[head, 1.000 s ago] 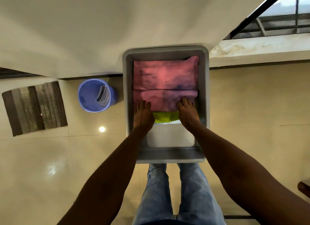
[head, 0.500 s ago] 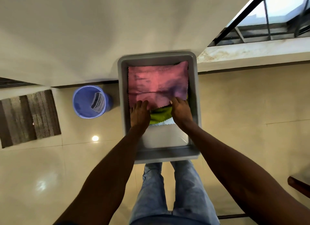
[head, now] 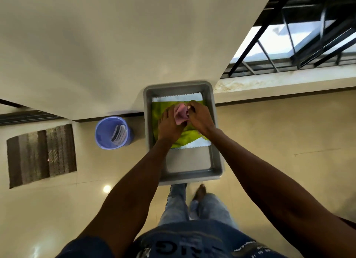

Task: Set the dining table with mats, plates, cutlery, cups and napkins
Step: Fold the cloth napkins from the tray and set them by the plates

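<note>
A grey rectangular tray point(head: 215, 157) sits on the floor against the wall. A green cloth point(head: 159, 113) lies in it on top of a white cloth point(head: 173, 98) with zigzag edges. A pink cloth point(head: 181, 115) is bunched up between my two hands above the green one. My left hand point(head: 168, 126) grips its left side. The fingers of my right hand point(head: 200, 117) curl round its right side. Most of the pink cloth is hidden by my hands.
A blue plastic bin point(head: 112, 132) with a paper inside stands left of the tray by the wall. A striped brown mat point(head: 41, 154) lies on the tiled floor at the far left. A barred window point(head: 300, 36) is at upper right. My legs stand behind the tray.
The pink cloth, spread flat over the tray before, is now gathered into a small bunch between my hands, uncovering the green and white cloths. The view has pulled back from the tray.
</note>
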